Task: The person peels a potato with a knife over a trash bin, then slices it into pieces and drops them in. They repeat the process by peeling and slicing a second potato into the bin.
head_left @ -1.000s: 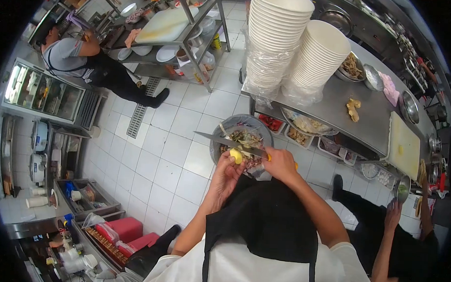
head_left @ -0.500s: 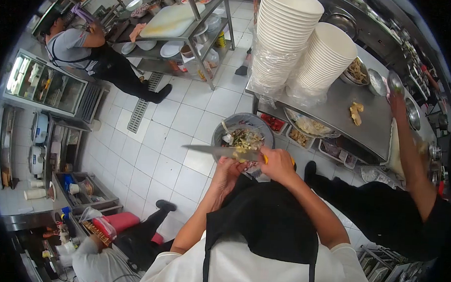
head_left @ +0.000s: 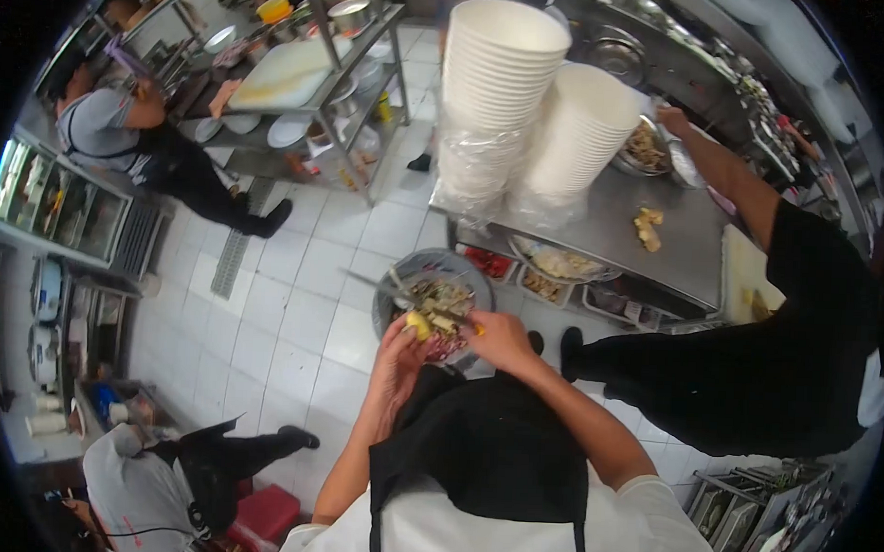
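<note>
My right hand (head_left: 503, 338) is closed round the yellow handle of a large kitchen knife (head_left: 391, 291), its blade pointing left and slightly blurred. My left hand (head_left: 396, 356) pinches a peeled yellow piece that looks like ginger (head_left: 418, 324), close beside the blade. Both hands are over a grey lined bin (head_left: 484, 277) on the floor, with mixed food scraps (head_left: 446, 294) inside. Larger pieces of ginger (head_left: 648, 229) lie on the steel table ahead to the right.
Tall stacks of white paper tubs (head_left: 498, 74) stand on the steel table (head_left: 599, 233). A co-worker in black (head_left: 721, 373) reaches over it from the right, towards metal bowls (head_left: 644, 147). Another person (head_left: 164, 150) stands at the far left, and a third (head_left: 142, 489) is at lower left.
The knife has tilted, and the yellow piece now shows more plainly in my left hand. The right co-worker's arm has reached further over the table towards the bowls. My view has shifted.
</note>
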Action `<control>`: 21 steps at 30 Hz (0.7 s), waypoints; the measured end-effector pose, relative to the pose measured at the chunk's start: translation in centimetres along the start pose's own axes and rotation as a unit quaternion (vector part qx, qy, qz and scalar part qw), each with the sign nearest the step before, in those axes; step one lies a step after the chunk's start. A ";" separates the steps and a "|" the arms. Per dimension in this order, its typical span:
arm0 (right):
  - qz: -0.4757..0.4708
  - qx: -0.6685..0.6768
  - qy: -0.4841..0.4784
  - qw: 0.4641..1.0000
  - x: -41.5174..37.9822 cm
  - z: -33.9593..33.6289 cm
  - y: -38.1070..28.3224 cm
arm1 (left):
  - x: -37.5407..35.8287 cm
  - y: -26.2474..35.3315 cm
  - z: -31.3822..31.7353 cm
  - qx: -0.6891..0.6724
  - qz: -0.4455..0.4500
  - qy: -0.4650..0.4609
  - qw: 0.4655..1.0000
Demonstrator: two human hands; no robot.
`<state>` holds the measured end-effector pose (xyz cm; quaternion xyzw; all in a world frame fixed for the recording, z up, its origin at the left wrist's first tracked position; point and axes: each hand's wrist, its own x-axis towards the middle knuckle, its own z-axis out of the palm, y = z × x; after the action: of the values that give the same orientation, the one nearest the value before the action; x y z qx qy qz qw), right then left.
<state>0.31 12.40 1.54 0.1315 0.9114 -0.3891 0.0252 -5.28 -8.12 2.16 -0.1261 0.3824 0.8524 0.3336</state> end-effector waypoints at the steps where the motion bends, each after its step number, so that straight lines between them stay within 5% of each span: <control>1: 0.000 0.005 0.004 1.000 0.0 -0.1 -0.3 | 0.0 0.0 0.0 0.000 0.001 -0.003 1.000; 21: -0.077 0.009 0.035 0.996 -0.2 -0.4 -1.1 | 1.2 -0.6 -0.2 -0.070 -0.020 0.002 0.997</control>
<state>0.26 11.90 2.58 0.0744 0.9155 -0.3935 -0.0381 -5.76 -7.42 1.06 -0.1585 0.3204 0.8699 0.3400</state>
